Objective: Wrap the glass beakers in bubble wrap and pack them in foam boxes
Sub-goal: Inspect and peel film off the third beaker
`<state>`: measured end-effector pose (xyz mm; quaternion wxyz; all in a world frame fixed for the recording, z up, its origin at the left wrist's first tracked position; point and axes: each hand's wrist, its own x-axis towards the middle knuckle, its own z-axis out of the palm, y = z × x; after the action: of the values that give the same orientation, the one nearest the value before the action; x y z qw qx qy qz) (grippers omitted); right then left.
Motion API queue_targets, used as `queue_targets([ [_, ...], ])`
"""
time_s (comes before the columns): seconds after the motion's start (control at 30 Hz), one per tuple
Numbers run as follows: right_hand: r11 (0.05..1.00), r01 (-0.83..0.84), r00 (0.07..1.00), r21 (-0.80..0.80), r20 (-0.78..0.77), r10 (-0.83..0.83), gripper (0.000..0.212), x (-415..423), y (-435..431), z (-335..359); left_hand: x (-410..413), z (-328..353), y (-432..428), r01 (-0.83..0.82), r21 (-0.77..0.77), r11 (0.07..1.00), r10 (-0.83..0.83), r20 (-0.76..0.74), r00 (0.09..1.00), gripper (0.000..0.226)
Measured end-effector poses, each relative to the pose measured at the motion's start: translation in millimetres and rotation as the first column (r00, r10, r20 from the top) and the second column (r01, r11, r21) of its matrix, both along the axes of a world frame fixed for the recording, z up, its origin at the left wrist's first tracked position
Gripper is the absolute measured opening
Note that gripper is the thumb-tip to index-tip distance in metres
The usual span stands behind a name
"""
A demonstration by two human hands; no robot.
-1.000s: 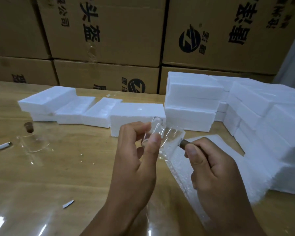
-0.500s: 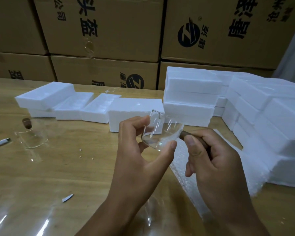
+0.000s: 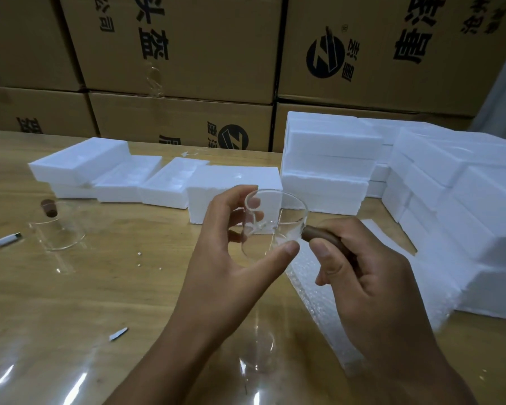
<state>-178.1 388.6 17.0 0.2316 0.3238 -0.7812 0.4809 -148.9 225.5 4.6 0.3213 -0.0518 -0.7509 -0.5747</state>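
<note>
Fingers (image 3: 234,195) of left hand (image 3: 231,267): curled, thumb and fingertips pinching the body of the glass beaker (image 3: 278,222).
Fingers (image 3: 323,254) of right hand (image 3: 368,273): curled, gripping the brown handle (image 3: 319,235) that juts from the beaker's side.
Glass beaker: clear, tilted, held off the table (image 3: 129,287) between both hands, about mid-table.
Bubble wrap (image 3: 310,287): one sheet, flat on the table under the right hand, running toward the near edge.
Foam boxes (image 3: 234,182): white, a row toward the far edge, left of centre; one at the left end lies tilted on another.
Stacked foam boxes (image 3: 330,147): several piles along the right edge and far right corner.
Second beaker (image 3: 60,229): clear, brown handle, on the table near the left edge.
Pen (image 3: 2,242): at the left edge, just beside the second beaker.
Cardboard cartons (image 3: 187,54): stacked beyond the far edge.
</note>
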Motion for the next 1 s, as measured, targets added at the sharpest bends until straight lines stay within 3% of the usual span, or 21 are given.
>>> queue_targets([
  [0.23,0.989,-0.008,0.998,0.145,-0.066,0.018,0.015,-8.2,5.6,-7.0,4.6,6.4,-12.2,0.021,-0.196,0.98,0.012,0.17,0.985,0.051],
  [0.47,0.975,-0.026,0.997,0.219,-0.071,0.043,0.019,-10.7,5.5,-12.2,4.9,5.8,-14.6,0.111,-0.365,0.924,-0.048,0.178,0.983,0.042],
  [0.7,0.993,-0.033,0.999,0.111,0.004,0.033,0.01,-7.2,5.6,-5.8,2.8,3.6,-15.1,0.016,-0.493,0.87,-0.062,-0.078,0.995,0.03],
  [1.0,0.999,-0.045,0.993,0.005,0.105,0.045,0.011,-6.0,7.7,-2.6,2.7,3.4,-16.7,-0.066,-0.484,0.873,-0.105,-0.317,0.943,0.027],
])
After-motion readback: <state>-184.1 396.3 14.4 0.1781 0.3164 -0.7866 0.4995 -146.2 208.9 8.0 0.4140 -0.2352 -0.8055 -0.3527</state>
